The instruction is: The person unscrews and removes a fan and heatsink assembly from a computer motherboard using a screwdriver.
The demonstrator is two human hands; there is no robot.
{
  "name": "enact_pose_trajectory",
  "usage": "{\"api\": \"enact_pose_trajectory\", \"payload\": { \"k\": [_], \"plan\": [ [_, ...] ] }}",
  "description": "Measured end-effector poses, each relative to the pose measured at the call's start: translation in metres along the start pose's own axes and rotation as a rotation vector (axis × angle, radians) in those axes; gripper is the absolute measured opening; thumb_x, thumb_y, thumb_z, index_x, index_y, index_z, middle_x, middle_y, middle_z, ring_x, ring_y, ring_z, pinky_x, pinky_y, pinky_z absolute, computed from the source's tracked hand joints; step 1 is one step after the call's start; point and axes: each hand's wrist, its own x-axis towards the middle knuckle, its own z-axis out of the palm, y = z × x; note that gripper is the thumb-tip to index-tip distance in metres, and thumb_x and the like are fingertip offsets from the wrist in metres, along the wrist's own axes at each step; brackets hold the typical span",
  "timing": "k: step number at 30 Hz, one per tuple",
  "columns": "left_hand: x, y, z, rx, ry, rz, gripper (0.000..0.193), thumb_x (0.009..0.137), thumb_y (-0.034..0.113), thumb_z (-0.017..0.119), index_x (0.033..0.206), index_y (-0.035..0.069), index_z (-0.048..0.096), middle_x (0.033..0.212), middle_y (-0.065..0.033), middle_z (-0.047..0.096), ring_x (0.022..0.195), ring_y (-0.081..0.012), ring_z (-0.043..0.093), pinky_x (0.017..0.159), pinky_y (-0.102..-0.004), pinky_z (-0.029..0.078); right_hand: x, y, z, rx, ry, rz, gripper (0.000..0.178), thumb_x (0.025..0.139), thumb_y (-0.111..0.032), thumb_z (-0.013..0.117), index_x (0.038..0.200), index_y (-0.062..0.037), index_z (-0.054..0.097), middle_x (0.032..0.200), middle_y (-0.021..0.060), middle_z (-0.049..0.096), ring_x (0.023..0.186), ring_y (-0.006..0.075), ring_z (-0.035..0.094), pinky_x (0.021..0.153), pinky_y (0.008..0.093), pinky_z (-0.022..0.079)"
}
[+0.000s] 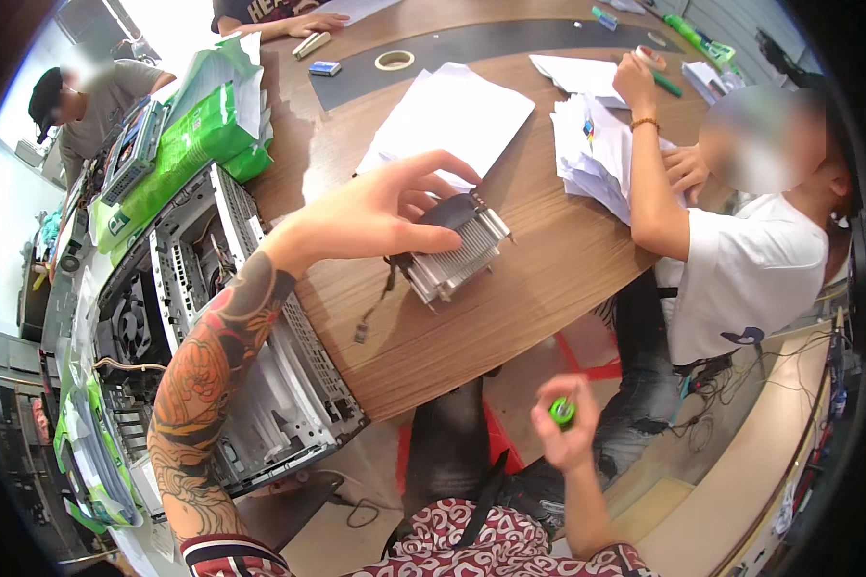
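My left hand [385, 213] reaches over the wooden table with its fingers curled around a CPU cooler [460, 252]. The cooler has silver metal fins and a dark fan, and it is held at or just above the tabletop. A thin cable with a small plug [361, 333] trails from it over the wood. In my right hand [568, 433], held low beyond the table's edge, is a green handle [561, 412] seen end-on; the rest of that tool is hidden. An open computer case [269, 423] with a fan and metal frame lies beside my left forearm.
White papers [452, 115] and a tape roll [394, 61] lie farther back on the table [423, 356]. A person in a white shirt [751, 274] sits at the right, by more papers. A green package [197, 139] stands behind the case. Two other people are at the far side.
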Motion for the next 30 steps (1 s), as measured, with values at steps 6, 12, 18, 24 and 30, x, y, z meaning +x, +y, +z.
{"api": "enact_pose_trajectory", "payload": {
  "k": [6, 12, 18, 24, 30],
  "plan": [
    [0.004, 0.006, -0.003, -0.1, -0.05, 0.063, 0.061, 0.081, 0.008, 0.077, 0.136, 0.004, 0.05, 0.122, -0.01, 0.062, 0.116, -0.0173, 0.058, 0.104, -0.0333, 0.043, 0.066, -0.039, 0.0, -0.106, -0.063, 0.027, 0.036, 0.082, -0.001, 0.066, 0.117, 0.0007, 0.054, 0.084, 0.0112, 0.061, 0.071, 0.0174, 0.061, 0.065, 0.0301, 0.049],
    [0.005, 0.004, -0.003, -0.063, -0.002, 0.057, 0.059, 0.08, 0.009, 0.078, 0.133, 0.001, 0.053, 0.126, -0.0096, 0.06, 0.115, -0.0173, 0.058, 0.103, -0.0339, 0.043, 0.051, -0.047, 0.013, -0.094, -0.169, 0.12, 0.036, 0.083, 0.002, 0.067, 0.119, 0.0022, 0.062, 0.09, 0.0126, 0.068, 0.078, 0.0176, 0.067, 0.071, 0.0283, 0.053],
    [0.004, 0.002, -0.003, -0.042, -0.013, 0.093, 0.054, 0.081, 0.009, 0.077, 0.13, 0.0, 0.056, 0.127, -0.0094, 0.059, 0.116, -0.0175, 0.057, 0.105, -0.0342, 0.043, 0.045, -0.063, 0.018, 0.148, -0.107, 0.347, 0.04, 0.086, 0.006, 0.064, 0.126, 0.0047, 0.06, 0.09, 0.016, 0.072, 0.072, 0.0128, 0.069, 0.061, 0.0239, 0.054],
    [0.006, -0.001, -0.003, 0.012, -0.006, 0.146, 0.049, 0.081, 0.009, 0.076, 0.126, 0.001, 0.059, 0.125, -0.009, 0.061, 0.118, -0.0187, 0.057, 0.105, -0.0349, 0.042, 0.045, -0.061, 0.016, 0.095, -0.138, 0.251, 0.04, 0.086, 0.006, 0.065, 0.126, 0.0056, 0.061, 0.088, 0.0168, 0.072, 0.071, 0.0135, 0.069, 0.062, 0.0245, 0.055],
    [0.005, 0.0, -0.002, 0.044, 0.014, 0.166, 0.045, 0.082, 0.009, 0.073, 0.124, 0.003, 0.062, 0.123, -0.008, 0.062, 0.118, -0.0193, 0.057, 0.104, -0.0373, 0.044, 0.052, -0.054, 0.027, -0.26, -0.031, -0.126, 0.041, 0.08, 0.006, 0.07, 0.121, 0.0062, 0.064, 0.081, 0.0155, 0.069, 0.071, 0.0223, 0.07, 0.064, 0.0289, 0.054]
  ]
}}
